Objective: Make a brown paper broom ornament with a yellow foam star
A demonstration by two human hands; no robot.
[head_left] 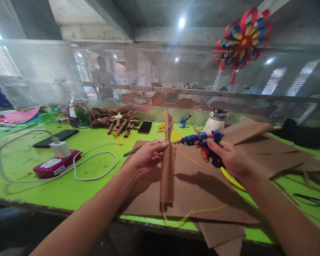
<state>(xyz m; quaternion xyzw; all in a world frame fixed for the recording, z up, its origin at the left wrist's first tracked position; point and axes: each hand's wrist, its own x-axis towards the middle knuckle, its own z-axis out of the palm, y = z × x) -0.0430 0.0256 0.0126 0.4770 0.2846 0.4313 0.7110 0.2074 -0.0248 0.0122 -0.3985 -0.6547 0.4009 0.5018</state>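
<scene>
My left hand [152, 153] pinches a rolled brown paper tube [167, 177] near its middle and holds it upright. Yellow string [185, 216] trails out of the tube's lower end, and more of it shows at the top. In my right hand [226, 153] is a blue glue gun [200, 139], with fingers wrapped round its handle near the orange trigger. The nozzle points left and meets, or nearly meets, the tube's edge beside my left fingertips. Under both hands lies a flat sheet of brown paper [197, 192].
A cutter knife [132, 151] lies left of the tube. Further left are a purple power strip [56, 165] with a white cable and a dark tablet [56, 138]. Behind stand paper rolls [120, 128], a phone [145, 127], a blue jar [182, 123] and a white flask [215, 122]. Brown paper [272, 153] piles up right.
</scene>
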